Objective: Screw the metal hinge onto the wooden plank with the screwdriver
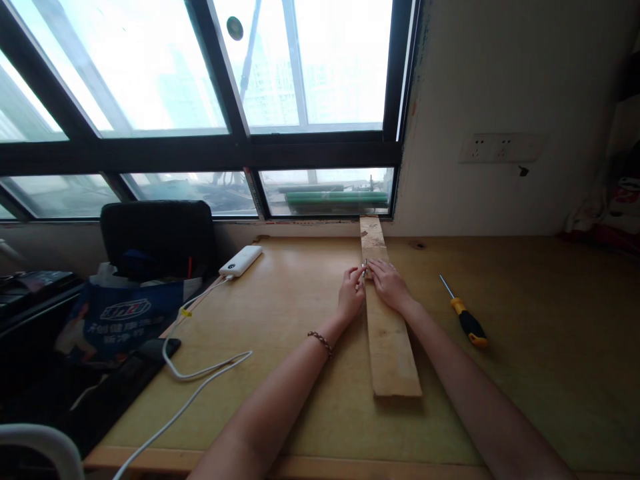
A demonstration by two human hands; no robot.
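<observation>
A long wooden plank (pixel 393 347) lies on the table, its far end near the window sill. At the plank's left edge is a small shiny metal piece (pixel 365 268), too small and too covered by fingers for its kind to show. My left hand (pixel 352 295) is beside the plank, fingers bent and pinching the metal piece from the left. Across the plank rests my right hand (pixel 391 285), its fingertips closed on the piece from the right. A screwdriver (pixel 465 317) with a black and yellow handle lies to the right of my right forearm.
The wooden table (pixel 300 400) reaches the wall and window. A white power bank (pixel 241 261) sits at its left edge, with a white cable (pixel 200 375) looping over the tabletop. Left of the table stand a black chair (pixel 157 233) and a blue bag (pixel 125 320).
</observation>
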